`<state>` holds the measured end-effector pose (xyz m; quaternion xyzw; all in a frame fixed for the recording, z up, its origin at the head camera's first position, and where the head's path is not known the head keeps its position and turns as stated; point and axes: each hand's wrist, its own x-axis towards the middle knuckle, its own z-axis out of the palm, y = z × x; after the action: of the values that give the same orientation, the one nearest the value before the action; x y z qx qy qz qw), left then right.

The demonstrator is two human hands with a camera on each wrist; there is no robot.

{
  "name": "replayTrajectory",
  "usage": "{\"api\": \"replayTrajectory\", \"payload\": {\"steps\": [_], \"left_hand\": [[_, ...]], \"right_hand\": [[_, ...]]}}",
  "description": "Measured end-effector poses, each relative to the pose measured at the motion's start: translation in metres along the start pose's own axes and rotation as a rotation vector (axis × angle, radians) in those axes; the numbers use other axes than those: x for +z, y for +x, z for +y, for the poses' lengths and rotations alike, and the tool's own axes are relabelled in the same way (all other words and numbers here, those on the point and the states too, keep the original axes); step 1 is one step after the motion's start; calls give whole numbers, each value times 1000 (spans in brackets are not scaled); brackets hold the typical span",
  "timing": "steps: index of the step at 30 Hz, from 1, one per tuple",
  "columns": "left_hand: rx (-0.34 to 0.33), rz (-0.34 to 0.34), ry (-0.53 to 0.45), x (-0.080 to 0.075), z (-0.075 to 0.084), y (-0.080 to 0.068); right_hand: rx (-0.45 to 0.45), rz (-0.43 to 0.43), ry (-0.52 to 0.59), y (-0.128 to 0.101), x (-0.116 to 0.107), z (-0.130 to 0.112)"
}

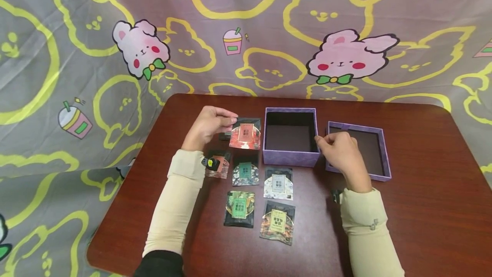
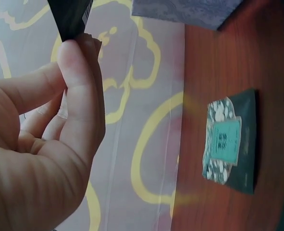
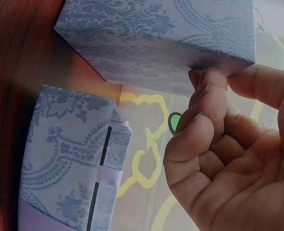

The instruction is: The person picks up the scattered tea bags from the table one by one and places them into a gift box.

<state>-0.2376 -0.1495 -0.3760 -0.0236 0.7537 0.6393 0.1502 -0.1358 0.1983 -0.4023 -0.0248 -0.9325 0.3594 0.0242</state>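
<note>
A: What could slip here?

B: The red packet (image 1: 245, 134). The left hand (image 1: 207, 125) pinches only its upper left corner between thumb and fingertips (image 2: 77, 57), so the grip is narrow and sits far from the packet's middle. My guess is it could swing or drop short of the open box (image 1: 291, 157), onto the worktop (image 1: 423, 183) just left of the box wall.

A: And the box itself?

B: The right hand (image 1: 340, 151) pinches the box's right wall at the near corner, fingers curled over the rim. If that grip lets go or tugs, the box may slide toward the lid (image 1: 378, 172), which lies just beside it at the right of the frame.

A: Where does the packet sit now?

B: Left of the box, centre of the head view, lifted at a tilt, touching nothing but the fingers as far as I can tell. The teal packet (image 1: 246, 173) lies flat below it, and four more packets lie lower in the frame.
</note>
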Motion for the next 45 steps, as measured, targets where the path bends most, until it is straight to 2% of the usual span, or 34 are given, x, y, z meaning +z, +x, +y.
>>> {"api": "replayTrajectory", "payload": {"steps": [9, 19, 26, 32, 38, 45], "left_hand": [[11, -19, -32, 17, 1, 8], [16, -46, 35, 39, 4, 15], [34, -78, -26, 57, 8, 21], [16, -45, -26, 62, 9, 22], [39, -80, -38, 73, 13, 24], [26, -58, -61, 76, 10, 27]], "right_hand": [[-4, -10, 11, 2, 3, 1], [-2, -3, 10, 2, 1, 2], [13, 11, 14, 0, -1, 3], [15, -4, 25, -1, 0, 3], [21, 18, 25, 0, 0, 4], [27, 5, 30, 0, 1, 3]]}}
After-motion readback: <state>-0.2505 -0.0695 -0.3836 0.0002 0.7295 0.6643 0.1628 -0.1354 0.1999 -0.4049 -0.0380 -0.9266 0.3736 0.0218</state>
